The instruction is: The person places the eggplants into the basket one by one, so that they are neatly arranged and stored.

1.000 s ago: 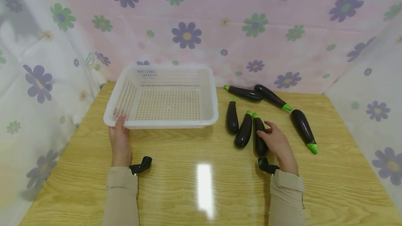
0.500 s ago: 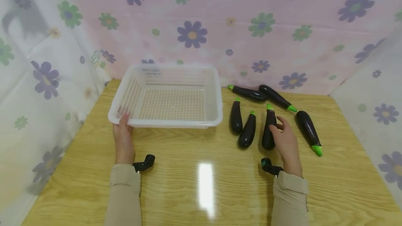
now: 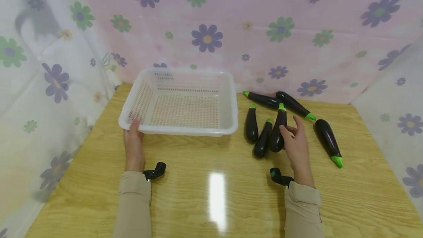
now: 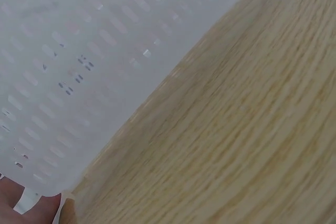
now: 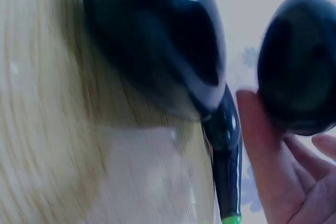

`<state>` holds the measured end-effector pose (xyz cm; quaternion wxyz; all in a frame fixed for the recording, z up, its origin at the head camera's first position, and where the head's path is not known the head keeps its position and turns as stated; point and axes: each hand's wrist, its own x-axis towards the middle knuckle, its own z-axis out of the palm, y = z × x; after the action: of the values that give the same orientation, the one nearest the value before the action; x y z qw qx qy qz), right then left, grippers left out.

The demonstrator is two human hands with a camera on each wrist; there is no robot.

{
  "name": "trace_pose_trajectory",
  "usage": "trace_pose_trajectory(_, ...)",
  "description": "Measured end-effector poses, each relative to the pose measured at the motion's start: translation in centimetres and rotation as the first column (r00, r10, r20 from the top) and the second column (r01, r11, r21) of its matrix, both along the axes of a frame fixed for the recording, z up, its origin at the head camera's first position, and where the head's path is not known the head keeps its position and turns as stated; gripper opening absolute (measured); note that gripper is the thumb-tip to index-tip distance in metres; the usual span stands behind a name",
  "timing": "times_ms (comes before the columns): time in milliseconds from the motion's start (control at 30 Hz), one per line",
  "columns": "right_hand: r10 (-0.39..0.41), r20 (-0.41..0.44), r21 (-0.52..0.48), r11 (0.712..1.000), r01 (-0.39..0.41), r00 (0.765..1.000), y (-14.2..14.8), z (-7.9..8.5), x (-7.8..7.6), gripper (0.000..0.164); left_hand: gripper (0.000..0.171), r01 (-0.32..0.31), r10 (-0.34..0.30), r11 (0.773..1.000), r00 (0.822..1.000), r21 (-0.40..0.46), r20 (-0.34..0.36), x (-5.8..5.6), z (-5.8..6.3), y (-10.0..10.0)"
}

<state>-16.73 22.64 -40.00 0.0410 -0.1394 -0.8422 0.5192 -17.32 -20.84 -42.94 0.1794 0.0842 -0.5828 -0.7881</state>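
At left of centre in the frame, my left hand (image 3: 134,149) grips one white basket (image 3: 185,131) by its near rim, thumb clamped over the edge, probably to steady it. Right of it lie two eggplants (image 3: 252,126), then a third eggplant (image 3: 277,137) that my right hand (image 3: 297,147) pinches, thumb and fingers on its thicker half, likely for a surer hold. Two upper eggplants (image 3: 295,105) lie just beyond, and a last eggplant (image 3: 325,137) farthest right, six altogether.
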Motion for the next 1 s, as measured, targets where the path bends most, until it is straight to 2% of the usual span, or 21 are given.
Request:
trace_pose_trajectory(100,0.039,-0.032,-0.029,0.999,-0.040,0.999,-0.7,0.2,-0.3,0.065,0.046,0.018,-0.018,1.000,1.000,0.000,-0.010,-0.3,0.3,-0.1)
trace_pose_trajectory(233,0.082,-0.070,-0.051,0.995,-0.086,0.994,-1.5,0.4,-0.6,0.061,0.046,0.000,0.000,1.000,1.000,0.014,-0.009,-0.9,-0.1,-0.3)
trace_pose_trajectory(400,0.133,-0.121,-0.011,0.991,-0.135,0.984,-2.2,0.6,-0.9,0.049,0.046,-0.015,0.014,1.000,1.000,0.014,0.017,-0.9,-0.6,-0.3)
trace_pose_trajectory(533,0.154,-0.145,0.007,0.988,-0.155,0.977,-2.6,0.8,-1.3,0.043,0.047,-0.001,0.001,1.000,1.000,-0.020,0.002,-1.0,-0.8,-0.5)
trace_pose_trajectory(667,0.161,-0.164,-0.049,0.984,-0.171,0.973,-3.2,1.0,-1.7,0.044,0.049,-0.008,0.008,1.000,1.000,-0.027,-0.018,-0.9,-0.7,-0.7)
trace_pose_trajectory(800,0.177,-0.161,-0.130,0.971,-0.199,0.971,-3.9,1.2,-1.8,0.049,0.049,-0.009,0.009,1.000,1.000,-0.020,0.011,-0.6,-0.6,-0.7)
trace_pose_trajectory(900,0.223,-0.142,-0.168,0.955,-0.245,0.964,-4.5,1.4,-1.9,0.054,0.048,0.001,-0.001,1.000,1.000,-0.016,0.029,-0.2,-0.5,-0.5)
trace_pose_trajectory(1000,0.282,-0.127,-0.159,0.940,-0.300,0.951,-5.1,1.5,-1.9,0.059,0.046,0.010,-0.010,1.000,1.000,-0.022,0.012,-0.1,-0.5,-0.5)
